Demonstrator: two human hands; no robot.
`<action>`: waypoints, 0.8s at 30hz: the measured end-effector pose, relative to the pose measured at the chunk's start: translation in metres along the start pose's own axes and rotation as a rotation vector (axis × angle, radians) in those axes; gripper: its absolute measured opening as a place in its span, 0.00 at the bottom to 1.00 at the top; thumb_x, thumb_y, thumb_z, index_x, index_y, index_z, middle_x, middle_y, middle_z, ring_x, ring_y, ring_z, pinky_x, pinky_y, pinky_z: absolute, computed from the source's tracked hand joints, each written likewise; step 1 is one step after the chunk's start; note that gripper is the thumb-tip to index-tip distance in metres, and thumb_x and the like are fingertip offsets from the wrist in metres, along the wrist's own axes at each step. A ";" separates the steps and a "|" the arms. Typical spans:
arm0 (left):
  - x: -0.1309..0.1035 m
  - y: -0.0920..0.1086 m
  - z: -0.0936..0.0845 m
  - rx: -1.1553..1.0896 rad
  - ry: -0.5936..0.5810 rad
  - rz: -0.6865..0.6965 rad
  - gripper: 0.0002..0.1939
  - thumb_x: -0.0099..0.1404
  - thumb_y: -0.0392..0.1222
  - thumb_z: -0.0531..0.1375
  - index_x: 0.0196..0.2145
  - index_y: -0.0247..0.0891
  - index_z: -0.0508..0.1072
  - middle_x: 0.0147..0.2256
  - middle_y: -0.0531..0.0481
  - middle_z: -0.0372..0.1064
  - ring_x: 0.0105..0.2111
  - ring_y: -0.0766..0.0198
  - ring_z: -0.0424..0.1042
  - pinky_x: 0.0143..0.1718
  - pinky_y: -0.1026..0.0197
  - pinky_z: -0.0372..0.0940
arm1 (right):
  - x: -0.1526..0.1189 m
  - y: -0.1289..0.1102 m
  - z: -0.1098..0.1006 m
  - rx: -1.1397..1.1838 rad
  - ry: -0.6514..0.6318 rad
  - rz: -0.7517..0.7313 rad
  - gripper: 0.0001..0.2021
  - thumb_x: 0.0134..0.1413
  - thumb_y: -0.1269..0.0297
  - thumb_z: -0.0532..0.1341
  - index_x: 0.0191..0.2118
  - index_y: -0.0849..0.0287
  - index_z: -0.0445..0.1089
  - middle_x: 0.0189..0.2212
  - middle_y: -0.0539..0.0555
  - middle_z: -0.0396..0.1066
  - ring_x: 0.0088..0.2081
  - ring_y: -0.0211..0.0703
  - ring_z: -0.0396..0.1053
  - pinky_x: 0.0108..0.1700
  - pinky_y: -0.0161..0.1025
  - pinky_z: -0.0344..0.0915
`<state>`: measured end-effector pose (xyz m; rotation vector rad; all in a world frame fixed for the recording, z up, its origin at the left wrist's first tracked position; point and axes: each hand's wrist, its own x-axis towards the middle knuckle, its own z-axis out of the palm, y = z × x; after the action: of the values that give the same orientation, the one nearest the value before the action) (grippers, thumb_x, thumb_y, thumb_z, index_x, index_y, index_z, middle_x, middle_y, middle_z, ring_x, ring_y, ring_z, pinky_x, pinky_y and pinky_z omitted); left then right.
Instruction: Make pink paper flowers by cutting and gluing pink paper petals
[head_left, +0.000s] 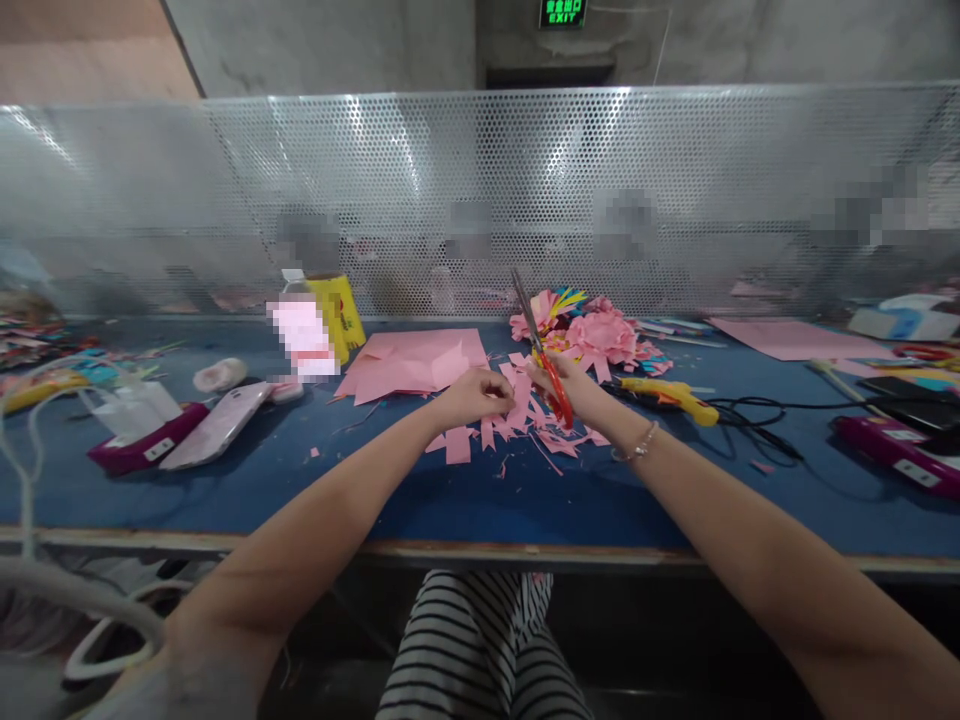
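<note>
Concrete walls [330, 50] stand behind a perforated metal screen [420, 180], which runs along the back of a long blue-topped desk [450, 505]. Striped trousers [480, 640] show below its front edge. On the desk, toward the right, lies a large pink sheet [799, 338]; left of centre, more pink paper [409, 362] overlaps in a loose stack, one piece creased and lifting. Behind the right hand [571, 388] is a heap of ruffled pink paper [604, 335] with yellow and blue strips among it. A yellow packet [346, 318] leans beside a partly blurred bottle [292, 286]. Farther left, a pale phone [219, 425] rests by a magenta power strip [146, 440], with a round whitish object [220, 375] just behind.

The right hand closes around the handles of red-handled scissors [537, 338], held over the desk at the centre with the blades pointing up and away. Its wrist wears a thin bracelet [637, 445]. To the right lies a yellow glue gun [667, 392] with a black cable. The left hand [480, 395] has its fingers curled inward; whether it grips a scrap cannot be told. Small pink cuttings [458, 446] lie scattered beneath and between both hands.
</note>
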<state>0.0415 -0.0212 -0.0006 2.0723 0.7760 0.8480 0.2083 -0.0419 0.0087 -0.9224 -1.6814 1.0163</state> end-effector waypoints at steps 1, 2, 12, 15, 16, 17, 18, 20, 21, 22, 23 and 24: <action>0.000 -0.001 0.000 0.040 0.020 0.042 0.03 0.46 0.36 0.58 0.20 0.33 0.68 0.27 0.49 0.64 0.30 0.68 0.66 0.28 0.66 0.61 | 0.001 0.001 -0.001 0.000 0.006 0.004 0.18 0.40 0.52 0.60 0.24 0.56 0.50 0.13 0.41 0.49 0.14 0.27 0.48 0.16 0.30 0.47; 0.001 -0.002 0.000 0.070 0.053 0.086 0.03 0.45 0.36 0.59 0.19 0.33 0.68 0.32 0.47 0.64 0.35 0.65 0.65 0.31 0.65 0.61 | 0.001 0.002 -0.001 0.001 0.009 0.006 0.18 0.41 0.52 0.59 0.24 0.56 0.50 0.13 0.41 0.49 0.14 0.27 0.48 0.16 0.30 0.47; 0.006 0.001 -0.004 -0.143 0.307 -0.064 0.04 0.51 0.38 0.56 0.23 0.34 0.65 0.21 0.53 0.63 0.21 0.72 0.64 0.24 0.66 0.62 | 0.007 0.011 -0.003 -0.091 0.040 -0.059 0.18 0.40 0.51 0.59 0.24 0.56 0.50 0.16 0.42 0.50 0.17 0.28 0.48 0.19 0.31 0.48; 0.007 -0.001 -0.006 -0.270 0.415 -0.045 0.06 0.53 0.38 0.55 0.23 0.34 0.62 0.20 0.54 0.63 0.19 0.73 0.64 0.22 0.68 0.62 | 0.009 0.014 -0.006 -0.252 0.056 -0.088 0.18 0.39 0.51 0.59 0.24 0.57 0.51 0.18 0.43 0.52 0.20 0.30 0.50 0.23 0.33 0.51; 0.008 -0.001 -0.007 -0.291 0.452 -0.022 0.06 0.54 0.38 0.55 0.23 0.34 0.61 0.19 0.54 0.62 0.19 0.73 0.64 0.22 0.68 0.62 | 0.009 0.015 -0.006 -0.320 0.064 -0.089 0.17 0.39 0.51 0.58 0.24 0.57 0.51 0.19 0.44 0.53 0.21 0.31 0.51 0.24 0.33 0.52; 0.008 -0.001 -0.008 -0.307 0.486 -0.001 0.07 0.55 0.38 0.54 0.23 0.34 0.61 0.19 0.54 0.62 0.19 0.74 0.63 0.23 0.68 0.63 | 0.008 0.015 -0.007 -0.386 0.068 -0.088 0.17 0.39 0.51 0.58 0.24 0.58 0.52 0.19 0.44 0.53 0.22 0.31 0.51 0.25 0.34 0.52; 0.008 -0.001 -0.009 -0.320 0.518 0.018 0.07 0.55 0.38 0.53 0.23 0.34 0.60 0.19 0.54 0.62 0.19 0.74 0.63 0.23 0.68 0.63 | 0.007 0.015 -0.007 -0.441 0.068 -0.087 0.17 0.40 0.51 0.58 0.25 0.58 0.52 0.20 0.45 0.53 0.23 0.32 0.52 0.26 0.34 0.53; 0.007 0.000 -0.010 -0.345 0.570 0.041 0.06 0.57 0.38 0.52 0.23 0.35 0.60 0.19 0.54 0.62 0.19 0.74 0.64 0.23 0.68 0.64 | 0.005 0.015 -0.007 -0.501 0.042 -0.084 0.16 0.42 0.50 0.56 0.26 0.58 0.54 0.21 0.46 0.54 0.25 0.33 0.53 0.28 0.35 0.54; 0.007 0.001 -0.010 -0.354 0.592 0.048 0.06 0.57 0.37 0.51 0.24 0.35 0.59 0.20 0.54 0.62 0.19 0.73 0.64 0.23 0.67 0.64 | 0.004 0.015 -0.007 -0.509 0.023 -0.085 0.16 0.43 0.50 0.55 0.26 0.58 0.54 0.22 0.46 0.55 0.25 0.34 0.53 0.30 0.36 0.54; 0.007 0.002 -0.010 -0.365 0.609 0.053 0.05 0.58 0.37 0.51 0.24 0.35 0.59 0.20 0.54 0.62 0.19 0.73 0.64 0.23 0.67 0.64 | 0.004 0.016 -0.006 -0.515 0.004 -0.086 0.15 0.44 0.50 0.54 0.27 0.58 0.55 0.23 0.46 0.56 0.26 0.34 0.54 0.30 0.36 0.54; 0.007 0.003 -0.010 -0.376 0.623 0.054 0.05 0.58 0.36 0.51 0.25 0.36 0.59 0.20 0.54 0.62 0.19 0.73 0.64 0.23 0.67 0.64 | 0.003 0.018 -0.006 -0.521 -0.012 -0.085 0.15 0.44 0.50 0.53 0.28 0.58 0.55 0.23 0.47 0.56 0.26 0.34 0.54 0.31 0.36 0.55; 0.007 0.004 -0.010 -0.389 0.635 0.053 0.05 0.58 0.36 0.51 0.25 0.36 0.58 0.20 0.55 0.62 0.19 0.73 0.64 0.23 0.67 0.64 | 0.004 0.019 -0.006 -0.526 -0.020 -0.085 0.15 0.44 0.50 0.53 0.28 0.58 0.55 0.24 0.47 0.56 0.26 0.34 0.54 0.31 0.36 0.55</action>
<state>0.0389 -0.0144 0.0097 1.4865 0.7966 1.5858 0.2156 -0.0301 -0.0067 -1.1607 -2.0312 0.5290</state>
